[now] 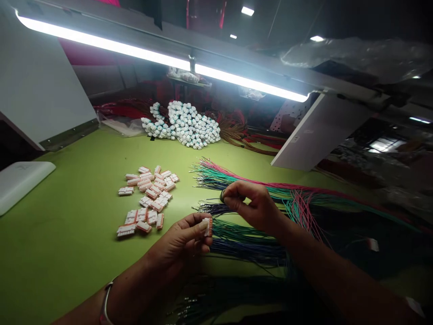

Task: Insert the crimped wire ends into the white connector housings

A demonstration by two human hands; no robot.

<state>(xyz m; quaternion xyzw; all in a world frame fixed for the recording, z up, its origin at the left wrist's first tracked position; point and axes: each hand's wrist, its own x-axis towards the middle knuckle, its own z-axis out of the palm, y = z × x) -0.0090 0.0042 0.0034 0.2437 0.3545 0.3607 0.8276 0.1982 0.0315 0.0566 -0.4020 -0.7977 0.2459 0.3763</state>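
Observation:
My left hand (179,239) holds a small white-and-orange plastic wire connector housing (207,227) between thumb and fingers. My right hand (252,203) is pinched shut just above it, with a dark band at the fingertips (222,196). Whether a thin wire sits in that pinch is too small to tell. Under and beside the right hand lie long bundles of thin coloured wires (246,239) in green, blue, pink and teal, with bare ends pointing left. A loose pile of matching connector housings (146,199) lies left of my left hand on the green work table (67,243).
A large heap of white connectors on wire bundles (181,125) lies at the table's far side. A bright fluorescent tube light (162,56) runs overhead on a bar. White panels (321,131) stand at both sides, and a white pad (23,185) lies at the left edge.

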